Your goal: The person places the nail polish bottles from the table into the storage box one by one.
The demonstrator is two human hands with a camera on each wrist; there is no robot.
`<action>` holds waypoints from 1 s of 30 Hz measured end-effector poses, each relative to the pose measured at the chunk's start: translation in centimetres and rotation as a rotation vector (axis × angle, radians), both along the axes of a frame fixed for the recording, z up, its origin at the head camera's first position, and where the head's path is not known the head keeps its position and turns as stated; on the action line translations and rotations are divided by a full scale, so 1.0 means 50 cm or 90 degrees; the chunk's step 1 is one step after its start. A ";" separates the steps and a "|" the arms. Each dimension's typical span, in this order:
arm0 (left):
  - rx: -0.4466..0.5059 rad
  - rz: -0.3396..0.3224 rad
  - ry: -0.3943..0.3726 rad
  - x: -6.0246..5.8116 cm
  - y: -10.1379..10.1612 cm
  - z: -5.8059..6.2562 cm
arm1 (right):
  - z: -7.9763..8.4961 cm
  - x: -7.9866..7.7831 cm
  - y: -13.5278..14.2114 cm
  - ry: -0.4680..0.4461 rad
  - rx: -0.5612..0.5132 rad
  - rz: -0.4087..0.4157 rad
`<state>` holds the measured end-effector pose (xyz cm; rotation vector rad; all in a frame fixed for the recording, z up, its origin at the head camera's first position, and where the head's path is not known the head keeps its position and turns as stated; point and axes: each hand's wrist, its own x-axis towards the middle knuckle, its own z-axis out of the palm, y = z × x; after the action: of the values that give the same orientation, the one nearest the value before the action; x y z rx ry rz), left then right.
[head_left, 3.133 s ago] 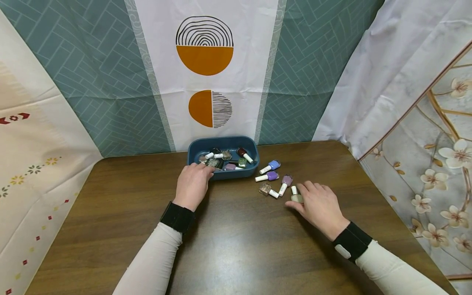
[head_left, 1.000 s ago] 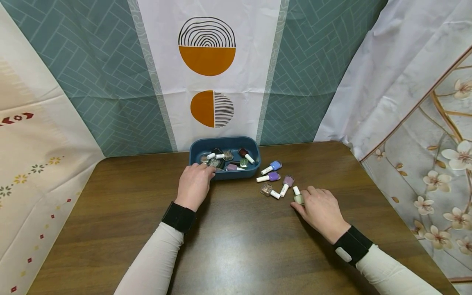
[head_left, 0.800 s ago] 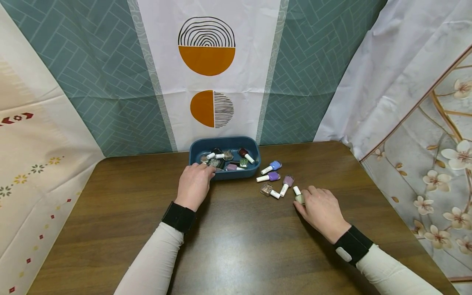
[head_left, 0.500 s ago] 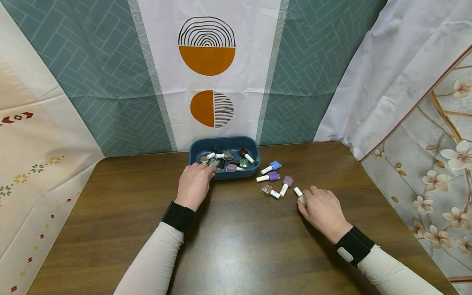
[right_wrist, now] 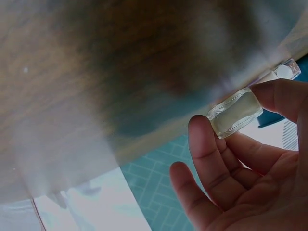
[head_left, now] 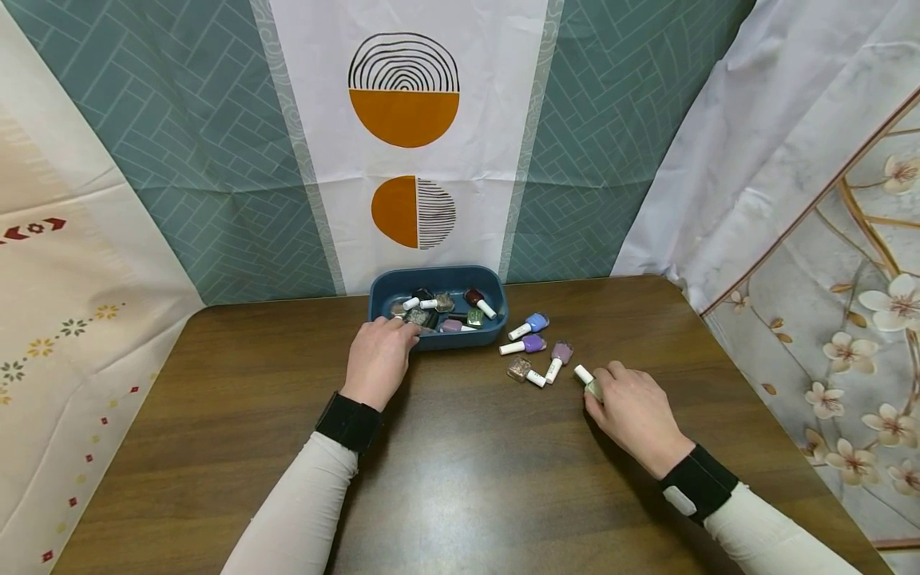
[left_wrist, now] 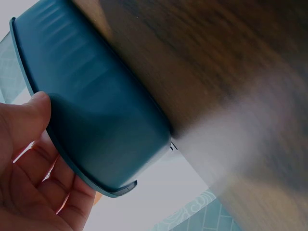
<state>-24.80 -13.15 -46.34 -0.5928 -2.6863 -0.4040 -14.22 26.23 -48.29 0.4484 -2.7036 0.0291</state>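
My left hand (head_left: 377,361) grips the front left rim of a blue plastic bin (head_left: 460,342) at the back of the table. In the left wrist view, the thumb (left_wrist: 38,108) presses the outer wall, with the other fingers over the rim. Inside the bin lie several nail polish bottles, among them a dark red one (head_left: 474,298). My right hand (head_left: 636,411) pinches a pale green nail polish bottle (right_wrist: 236,114) with a white cap, between thumb and fingertips. In the head view its cap (head_left: 584,374) points away toward the back left, and the fingers partly cover the glass.
Between bin and right hand lie a blue bottle (head_left: 536,322), a violet bottle (head_left: 533,343), a mauve bottle (head_left: 562,353) and a glittery brown bottle (head_left: 519,369). Fabric hangings rise behind the brown table (head_left: 460,479) and along both sides.
My right hand has drawn the pale green bottle slightly rightward, away from the mauve one, and its cap has tilted to the left. The left hand stays at the bin.
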 end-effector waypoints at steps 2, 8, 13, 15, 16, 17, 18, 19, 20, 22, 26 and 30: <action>0.000 -0.001 0.002 -0.001 0.000 -0.001 | 0.001 0.000 0.000 -0.005 -0.005 0.003; -0.012 0.001 0.021 -0.004 -0.001 -0.009 | 0.008 0.000 -0.003 -0.009 -0.010 0.014; -0.012 0.003 0.024 -0.004 -0.001 -0.008 | 0.013 -0.002 -0.006 -0.018 -0.014 0.012; -0.010 0.003 0.019 -0.004 -0.001 -0.006 | 0.013 -0.002 -0.007 -0.023 -0.014 0.010; -0.010 0.004 0.016 -0.003 -0.001 -0.006 | 0.013 -0.003 -0.007 -0.025 -0.014 0.009; -0.009 0.005 0.013 -0.003 0.000 -0.005 | 0.012 -0.004 -0.007 -0.027 -0.014 0.008; -0.009 0.005 0.011 -0.003 0.000 -0.005 | 0.012 -0.005 -0.007 -0.029 -0.014 0.008; -0.008 0.006 0.009 -0.003 0.000 -0.005 | 0.012 -0.005 -0.007 -0.029 -0.014 0.008; -0.008 0.007 0.007 -0.002 0.001 -0.004 | 0.012 -0.006 -0.007 -0.030 -0.015 0.008; -0.008 0.008 0.007 -0.003 0.001 -0.004 | 0.012 -0.007 -0.007 -0.029 -0.018 0.010; -0.009 0.009 0.006 -0.003 0.002 -0.005 | 0.014 -0.008 -0.008 -0.030 -0.029 0.010; -0.008 0.008 0.008 -0.003 0.001 -0.005 | 0.018 -0.009 -0.011 -0.032 -0.040 0.008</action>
<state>-24.93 -13.08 -46.59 -0.5789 -2.6814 -0.3789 -14.66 25.67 -47.40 0.4522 -2.7407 0.1302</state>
